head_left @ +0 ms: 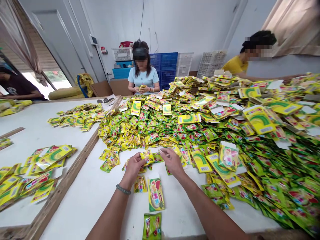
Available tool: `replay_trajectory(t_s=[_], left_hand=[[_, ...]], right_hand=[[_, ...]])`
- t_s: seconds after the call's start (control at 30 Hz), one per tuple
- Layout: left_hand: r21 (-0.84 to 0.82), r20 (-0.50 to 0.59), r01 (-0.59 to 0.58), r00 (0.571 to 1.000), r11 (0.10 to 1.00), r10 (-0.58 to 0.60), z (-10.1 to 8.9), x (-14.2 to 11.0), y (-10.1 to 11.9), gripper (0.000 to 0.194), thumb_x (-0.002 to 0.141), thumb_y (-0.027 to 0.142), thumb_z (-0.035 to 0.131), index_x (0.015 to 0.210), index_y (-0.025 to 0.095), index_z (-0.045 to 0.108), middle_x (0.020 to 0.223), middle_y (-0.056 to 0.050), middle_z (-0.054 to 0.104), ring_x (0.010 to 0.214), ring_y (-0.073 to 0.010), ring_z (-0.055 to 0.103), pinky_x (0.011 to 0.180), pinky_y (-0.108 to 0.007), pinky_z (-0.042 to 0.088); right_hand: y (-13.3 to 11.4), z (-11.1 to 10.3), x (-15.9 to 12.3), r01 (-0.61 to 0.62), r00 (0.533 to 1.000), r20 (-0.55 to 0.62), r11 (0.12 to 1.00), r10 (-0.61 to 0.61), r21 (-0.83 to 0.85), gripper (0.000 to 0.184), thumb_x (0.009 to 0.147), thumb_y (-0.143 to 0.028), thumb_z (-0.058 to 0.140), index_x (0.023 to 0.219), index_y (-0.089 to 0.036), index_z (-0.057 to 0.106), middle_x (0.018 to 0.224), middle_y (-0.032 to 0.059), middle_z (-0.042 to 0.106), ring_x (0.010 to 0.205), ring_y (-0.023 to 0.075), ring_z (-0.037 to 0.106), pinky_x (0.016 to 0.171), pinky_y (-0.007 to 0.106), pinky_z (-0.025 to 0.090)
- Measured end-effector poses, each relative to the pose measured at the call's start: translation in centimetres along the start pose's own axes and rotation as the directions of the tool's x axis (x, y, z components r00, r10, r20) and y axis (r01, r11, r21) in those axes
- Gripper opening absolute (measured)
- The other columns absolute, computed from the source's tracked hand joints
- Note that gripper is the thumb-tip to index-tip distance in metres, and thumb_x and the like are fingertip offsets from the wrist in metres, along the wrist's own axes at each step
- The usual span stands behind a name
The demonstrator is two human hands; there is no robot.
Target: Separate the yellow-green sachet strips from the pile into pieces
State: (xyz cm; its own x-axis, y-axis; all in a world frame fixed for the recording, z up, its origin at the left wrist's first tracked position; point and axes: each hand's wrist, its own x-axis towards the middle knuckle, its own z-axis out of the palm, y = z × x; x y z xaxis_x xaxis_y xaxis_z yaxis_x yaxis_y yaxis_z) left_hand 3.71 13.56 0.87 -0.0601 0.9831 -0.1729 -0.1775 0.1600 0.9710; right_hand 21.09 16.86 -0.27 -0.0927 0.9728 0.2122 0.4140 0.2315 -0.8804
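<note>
My left hand (134,165) pinches a small yellow-green sachet (148,156) at the near edge of a huge pile of sachets (190,133). My right hand (171,161) reaches in beside it with fingers curled at the pile's edge, touching the packets; what it holds, if anything, is hidden. A bead bracelet (123,190) sits on my left wrist. Between my forearms lie a flat yellow carton with a fruit picture (155,194) and a loose sachet (140,184). Another packet (152,226) lies nearer to me.
Flattened yellow cartons (258,118) heap up at the right and back. A second white table (30,140) on the left carries smaller heaps, with a wooden strip (62,186) between the tables. One person sits opposite, another at the far right, a third at the far left.
</note>
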Motion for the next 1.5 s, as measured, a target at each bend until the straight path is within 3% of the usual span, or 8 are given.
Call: replay_trajectory(t_s=[0.13,0.33,0.5,0.63,0.87,1.07,1.23,1.5], left_hand=[[0.053,0.198,0.023,0.98,0.998,-0.033,0.8,-0.5,0.1,0.028,0.059,0.031,0.078,0.073,0.013,0.061,0.067,0.0,0.064,0.06,-0.0105,0.057,0.058,-0.02,0.043],[-0.033,0.143,0.062,0.988,0.998,-0.057,1.4,-0.6,0.1,0.033,0.055,0.029,0.079,0.074,0.015,0.058,0.059,0.002,0.061,0.053,-0.0092,0.054,0.056,-0.021,0.042],[0.199,-0.003,-0.058,0.998,0.978,0.06,1.5,-0.2,0.3,0.027,0.069,0.039,0.065,0.083,0.016,0.06,0.068,-0.002,0.063,0.061,-0.0138,0.057,0.061,-0.025,0.044],[0.727,-0.22,-0.083,0.912,0.681,0.347,2.0,1.0,0.6,0.032,0.079,0.045,0.052,0.091,0.017,0.06,0.083,-0.006,0.063,0.072,-0.0196,0.058,0.068,-0.03,0.043],[0.984,0.117,-0.145,0.965,0.106,0.235,5.2,3.7,0.4,0.03,0.066,0.033,0.07,0.089,0.015,0.061,0.097,-0.013,0.061,0.101,-0.0294,0.051,0.08,-0.034,0.038],[0.873,-0.046,-0.075,0.971,0.483,0.233,4.9,3.6,-0.3,0.025,0.063,0.033,0.071,0.078,0.019,0.057,0.064,0.0,0.057,0.066,-0.0179,0.055,0.059,-0.025,0.035],[0.276,-0.12,-0.009,0.992,0.961,0.043,3.9,1.5,0.2,0.037,0.057,0.041,0.074,0.07,0.018,0.049,0.058,0.006,0.049,0.054,-0.0105,0.051,0.056,-0.024,0.044],[-0.083,-0.041,-0.038,0.999,0.996,0.034,4.5,-2.0,0.4,0.037,0.061,0.034,0.076,0.083,0.018,0.051,0.069,0.004,0.058,0.06,-0.0086,0.057,0.063,-0.024,0.051]], right_hand=[[-0.7,0.2,-0.5,-0.171,0.959,0.267,0.944,0.094,0.283,0.042,0.072,-0.041,0.065,0.107,-0.018,0.061,0.074,0.0008,0.061,0.063,0.0133,0.054,0.059,0.025,0.045],[-1.4,-0.7,-1.2,-0.227,0.922,0.379,0.9,0.076,0.373,0.029,0.07,-0.043,0.065,0.081,-0.016,0.061,0.071,-0.0009,0.059,0.059,0.0105,0.05,0.053,0.022,0.041],[-1.0,-2.6,-0.5,-0.144,0.986,0.093,0.986,0.136,0.087,0.025,0.07,-0.041,0.064,0.074,-0.017,0.061,0.066,-0.001,0.058,0.06,0.0132,0.051,0.054,0.023,0.04],[0.3,-3.7,0.4,-0.17,0.966,-0.185,0.982,0.181,0.078,0.029,0.071,-0.047,0.06,0.076,-0.019,0.057,0.065,-0.0003,0.058,0.06,0.0149,0.051,0.052,0.024,0.041],[-0.2,-4.0,-0.1,-0.105,0.968,-0.227,0.994,0.106,0.018,0.028,0.072,-0.046,0.059,0.067,-0.02,0.049,0.06,-0.0019,0.054,0.058,0.0134,0.047,0.052,0.022,0.036],[-0.1,-4.7,0.1,-0.135,0.972,-0.174,0.981,0.158,0.138,0.026,0.07,-0.041,0.061,0.064,-0.02,0.046,0.059,-0.0028,0.054,0.056,0.0132,0.048,0.049,0.022,0.037],[-0.6,-4.2,-0.4,-0.276,0.955,0.042,0.832,0.293,0.48,0.03,0.065,-0.044,0.067,0.077,-0.019,0.055,0.07,0.0009,0.063,0.061,0.0159,0.058,0.052,0.025,0.046],[-1.4,-1.8,-1.6,-0.214,0.977,0.113,0.828,0.181,0.518,0.03,0.068,-0.047,0.064,0.078,-0.019,0.059,0.069,0.0024,0.064,0.064,0.0166,0.059,0.056,0.026,0.047]])
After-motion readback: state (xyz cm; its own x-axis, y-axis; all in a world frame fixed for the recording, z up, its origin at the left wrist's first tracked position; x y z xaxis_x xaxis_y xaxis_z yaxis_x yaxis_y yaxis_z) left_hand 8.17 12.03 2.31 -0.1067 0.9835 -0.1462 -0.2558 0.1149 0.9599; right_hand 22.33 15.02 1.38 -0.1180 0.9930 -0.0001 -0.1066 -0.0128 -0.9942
